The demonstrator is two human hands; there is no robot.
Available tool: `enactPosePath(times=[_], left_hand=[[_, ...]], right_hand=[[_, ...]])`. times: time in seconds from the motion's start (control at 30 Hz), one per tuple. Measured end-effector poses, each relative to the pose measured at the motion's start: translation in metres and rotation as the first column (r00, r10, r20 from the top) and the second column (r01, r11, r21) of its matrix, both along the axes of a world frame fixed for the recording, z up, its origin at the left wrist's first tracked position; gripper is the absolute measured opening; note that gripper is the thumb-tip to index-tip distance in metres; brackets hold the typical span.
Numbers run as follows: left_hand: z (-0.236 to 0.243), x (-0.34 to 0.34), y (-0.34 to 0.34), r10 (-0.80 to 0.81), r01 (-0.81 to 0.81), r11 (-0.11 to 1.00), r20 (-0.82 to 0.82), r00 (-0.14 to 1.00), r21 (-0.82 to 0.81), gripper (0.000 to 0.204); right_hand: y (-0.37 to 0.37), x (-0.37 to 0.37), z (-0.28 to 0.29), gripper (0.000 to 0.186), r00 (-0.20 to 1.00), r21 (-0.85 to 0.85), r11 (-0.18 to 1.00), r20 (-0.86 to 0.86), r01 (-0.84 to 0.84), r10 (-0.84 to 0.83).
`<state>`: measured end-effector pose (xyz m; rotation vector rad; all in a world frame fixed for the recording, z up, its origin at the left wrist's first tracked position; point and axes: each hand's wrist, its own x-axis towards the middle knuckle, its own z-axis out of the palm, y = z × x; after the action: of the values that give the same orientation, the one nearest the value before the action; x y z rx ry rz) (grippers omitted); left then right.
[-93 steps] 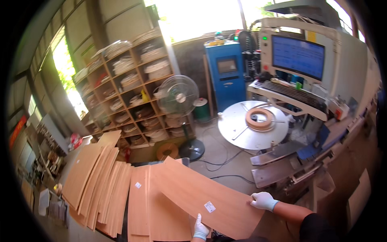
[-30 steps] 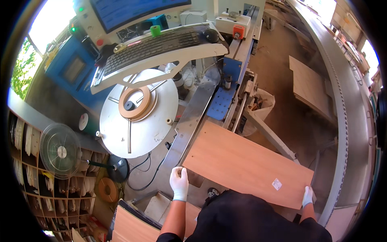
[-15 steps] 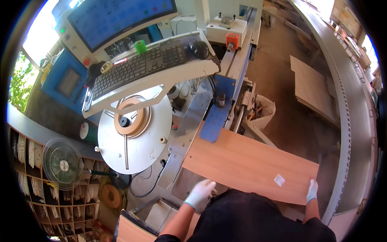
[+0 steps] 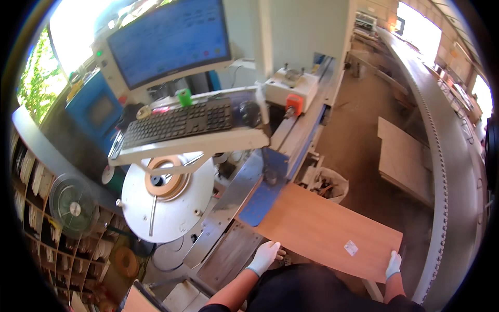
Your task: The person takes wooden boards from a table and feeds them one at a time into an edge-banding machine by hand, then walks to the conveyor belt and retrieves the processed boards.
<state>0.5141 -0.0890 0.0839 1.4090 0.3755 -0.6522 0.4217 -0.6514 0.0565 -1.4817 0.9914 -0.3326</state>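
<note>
White-gloved fingers [image 4: 395, 256] of the right hand [image 4: 393, 266] gripped the short right end of a long, flat, light-brown wooden panel [image 4: 322, 223], close to its near corner; the part of these fingers below the panel was hidden. The left hand [image 4: 264, 258], also in a white glove, was at the long near edge of this panel, with its fingers loosely bent; I could not tell whether they touched the edge. The panel lay flat in front of the person's black shirt [image 4: 306, 291], and 1 small white square label [image 4: 351, 248] was on its upper face, nearer to the right hand. Toward its left end, the panel passed under a flat blue metal plate [image 4: 260, 205].

Just beside this plate ran a grey metal strip [image 4: 231, 197]. Farther to the left stood a round white disc [image 4: 182, 221], which carried a brown ring-shaped roll [image 4: 169, 192]. Above the disc there was a white shelf [image 4: 202, 145] with a black keyboard [image 4: 182, 122] on it, and behind that a lit blue monitor [image 4: 169, 44]. Beyond the panel, a white bag [image 4: 340, 188] contained scraps, and pale flat boards [image 4: 403, 161] were near the brown floor [image 4: 353, 135].
</note>
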Motion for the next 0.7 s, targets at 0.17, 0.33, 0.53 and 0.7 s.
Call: enactPosePath(times=[0.17,0.33,0.53,0.7], left_hand=[[-0.007,0.012,-0.037,0.306,-0.303,0.945,0.007,0.952,-0.122,0.036],[-0.028,0.002,-0.032,0.132,-0.138,0.982,-0.047,0.99,-0.132,0.041],[-0.078,-0.057,-0.006,-0.13,0.136,0.99,-0.184,0.974,0.022,0.032],[-0.093,-0.131,0.0,-0.282,0.268,0.935,0.028,0.959,0.23,0.037]], right_hand=[[0.001,0.04,0.016,0.028,0.999,-0.192,0.981,-0.026,-0.038,0.034],[0.021,0.092,0.047,0.038,0.976,-0.622,0.778,-0.211,-0.089,-0.057],[0.093,0.109,0.064,0.061,0.878,-0.833,0.311,-0.479,-0.458,0.009],[0.176,0.15,0.059,0.063,0.802,-0.86,0.141,-0.38,-0.49,0.461]])
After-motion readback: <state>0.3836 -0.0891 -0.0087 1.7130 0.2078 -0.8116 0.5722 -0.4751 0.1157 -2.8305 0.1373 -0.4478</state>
